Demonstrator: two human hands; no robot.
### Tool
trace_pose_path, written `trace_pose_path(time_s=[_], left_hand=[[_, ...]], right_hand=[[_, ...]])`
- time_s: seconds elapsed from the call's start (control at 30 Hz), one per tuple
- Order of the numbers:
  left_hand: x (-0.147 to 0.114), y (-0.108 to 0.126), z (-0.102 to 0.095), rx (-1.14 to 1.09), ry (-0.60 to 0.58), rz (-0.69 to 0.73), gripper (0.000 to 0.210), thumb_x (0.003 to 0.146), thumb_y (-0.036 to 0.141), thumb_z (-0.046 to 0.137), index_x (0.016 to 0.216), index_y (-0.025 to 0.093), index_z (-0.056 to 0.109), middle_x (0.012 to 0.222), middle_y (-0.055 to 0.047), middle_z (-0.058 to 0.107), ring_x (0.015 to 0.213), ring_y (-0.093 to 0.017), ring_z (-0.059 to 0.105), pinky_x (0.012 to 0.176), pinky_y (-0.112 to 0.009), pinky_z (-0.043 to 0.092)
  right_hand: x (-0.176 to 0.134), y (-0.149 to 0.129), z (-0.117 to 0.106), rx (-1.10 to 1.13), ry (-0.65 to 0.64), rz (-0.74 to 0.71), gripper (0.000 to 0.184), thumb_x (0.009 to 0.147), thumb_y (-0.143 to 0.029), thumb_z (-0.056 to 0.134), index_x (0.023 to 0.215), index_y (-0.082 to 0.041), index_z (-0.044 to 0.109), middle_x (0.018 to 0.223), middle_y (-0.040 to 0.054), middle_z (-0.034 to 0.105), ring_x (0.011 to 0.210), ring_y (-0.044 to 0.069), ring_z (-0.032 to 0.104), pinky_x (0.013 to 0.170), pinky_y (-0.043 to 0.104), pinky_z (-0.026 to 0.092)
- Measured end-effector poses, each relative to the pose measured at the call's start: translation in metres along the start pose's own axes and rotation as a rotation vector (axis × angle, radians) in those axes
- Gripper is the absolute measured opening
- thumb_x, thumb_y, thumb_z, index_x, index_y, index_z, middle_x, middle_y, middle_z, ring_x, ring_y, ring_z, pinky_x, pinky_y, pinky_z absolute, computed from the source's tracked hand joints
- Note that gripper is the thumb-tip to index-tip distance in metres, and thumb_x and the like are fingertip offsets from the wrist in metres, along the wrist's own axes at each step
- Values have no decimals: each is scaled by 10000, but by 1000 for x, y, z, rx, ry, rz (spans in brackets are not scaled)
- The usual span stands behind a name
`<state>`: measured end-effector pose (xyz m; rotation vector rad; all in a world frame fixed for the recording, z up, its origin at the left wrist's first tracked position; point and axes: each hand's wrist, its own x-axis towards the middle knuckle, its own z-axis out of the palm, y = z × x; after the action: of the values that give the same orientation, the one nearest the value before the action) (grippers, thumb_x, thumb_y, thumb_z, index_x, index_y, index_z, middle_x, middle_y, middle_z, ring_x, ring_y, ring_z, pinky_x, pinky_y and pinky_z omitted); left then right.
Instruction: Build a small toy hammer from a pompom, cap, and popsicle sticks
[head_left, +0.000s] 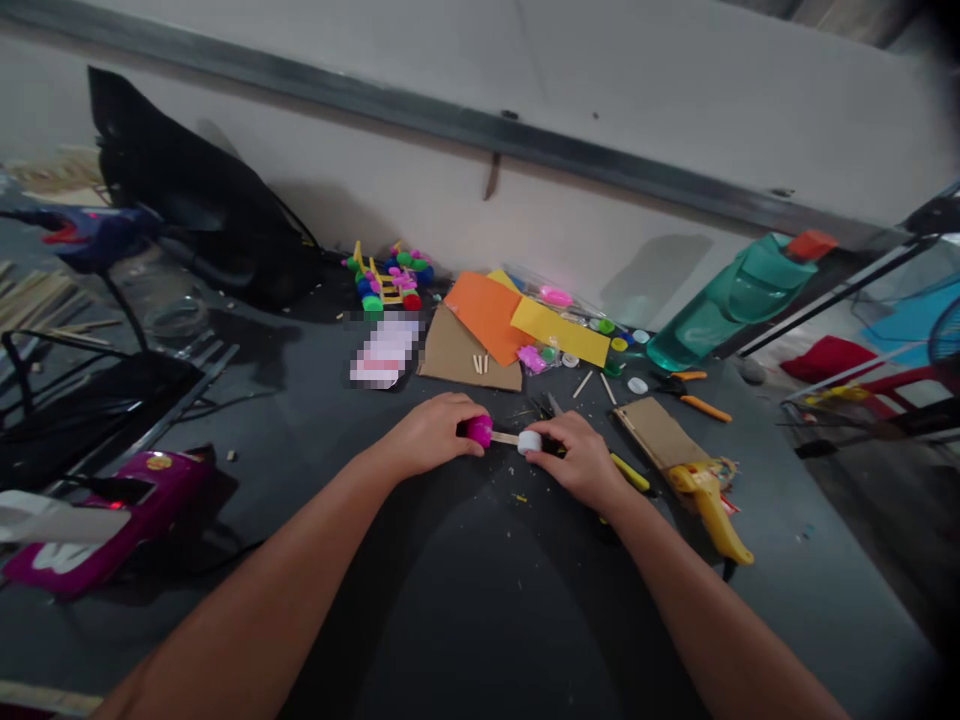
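My left hand (433, 432) is closed on a magenta bottle cap (480, 431). A white bottle cap (529, 443) is pinched in the fingers of my right hand (583, 458). Between the two caps runs a short, flat wooden stick (505, 438), its ends at the caps. Whether the stick is fixed to them I cannot tell. Just beyond my hands lies a piece of brown cardboard (450, 352) with short wooden stick pieces (481, 364) on it. Partly hidden by my right forearm is a yellow-handled tool (630, 472).
A yellow glue gun (716, 515) rests by a cardboard strip (652, 430) at right, near orange-handled pliers (701, 400). Behind stand a green bottle (735, 305) and small colourful cap-wheeled models (386, 280). Orange paper (487, 312) lies mid-table; a magenta power box (135, 510) sits left.
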<state>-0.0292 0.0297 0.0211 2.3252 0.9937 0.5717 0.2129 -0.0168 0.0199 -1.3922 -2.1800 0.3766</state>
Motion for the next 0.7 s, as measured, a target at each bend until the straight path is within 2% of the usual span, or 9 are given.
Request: trace_pose_path(time_s=[0.3,0.7], left_hand=[[0,-4,0,-63,-22,14,275,689,294,675,959,257,642,967,-10,623,910,-191,570,814,-304,407],[1,-6,1,-84,-21,9,299,684,292,678,981,276,644,1002,-4,631,929,-194,574,819,-303,405]], right_hand=[[2,2,1,12,-13,-26,192,727,-256,685,916,-233,658,812,30,667,789,209,546,722,333,425],[2,3,1,40,-17,-10,190,735,-265,666,924,-252,664,848,35,673,818,222,558,725,354,443]])
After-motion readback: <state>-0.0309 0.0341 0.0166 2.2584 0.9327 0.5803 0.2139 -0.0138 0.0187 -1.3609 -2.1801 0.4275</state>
